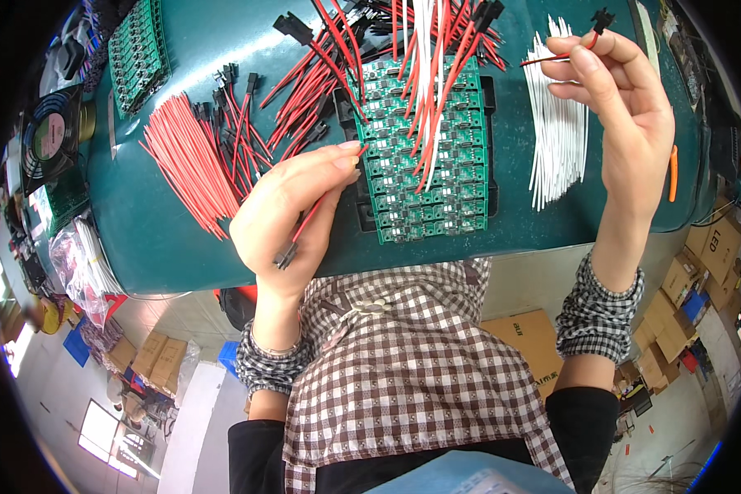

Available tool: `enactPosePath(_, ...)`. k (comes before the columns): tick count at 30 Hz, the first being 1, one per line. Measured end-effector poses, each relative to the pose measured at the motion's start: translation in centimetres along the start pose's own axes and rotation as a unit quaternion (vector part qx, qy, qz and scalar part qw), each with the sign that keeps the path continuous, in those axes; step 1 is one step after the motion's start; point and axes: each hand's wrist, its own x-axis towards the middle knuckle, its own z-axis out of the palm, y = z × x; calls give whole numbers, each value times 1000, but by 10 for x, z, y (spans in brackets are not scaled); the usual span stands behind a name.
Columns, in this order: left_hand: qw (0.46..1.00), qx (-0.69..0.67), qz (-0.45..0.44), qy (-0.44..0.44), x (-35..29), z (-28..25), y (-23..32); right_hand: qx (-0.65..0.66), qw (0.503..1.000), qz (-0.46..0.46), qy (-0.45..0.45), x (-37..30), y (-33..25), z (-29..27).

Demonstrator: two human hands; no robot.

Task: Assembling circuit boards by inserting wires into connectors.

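My left hand (284, 210) is closed in a pinch at the left edge of a panel of green circuit boards (431, 224). It grips a red connector wire (309, 218), with a small black plug (285, 257) hanging below the palm and the wire's tip at the thumb and forefinger. My right hand (630, 103), raised over a bundle of white wires (558, 152), pinches a red and black lead (552, 59). That lead's black plug (603, 20) sticks up above the fingers, and its bare end points left. Red and white wires (428, 107) lie across the panel's upper half.
On the green table (329, 267), a red wire bundle (185, 165) and more black-plugged leads (300, 111) lie left of the panel. More boards (138, 53) sit far left, near a fan (48, 136). An orange stick (673, 173) lies at right. Cardboard boxes (160, 362) stand below.
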Motion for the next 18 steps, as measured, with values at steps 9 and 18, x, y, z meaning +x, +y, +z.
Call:
enactPosePath(9, 999, 2, 5, -37, 5, -4, 1, 7, 1000, 8, 16, -3, -2, 1)
enactPosePath(18, 999, -25, -20, -21, 5, -5, 0, 9, 1000, 5, 8, -4, -2, 1)
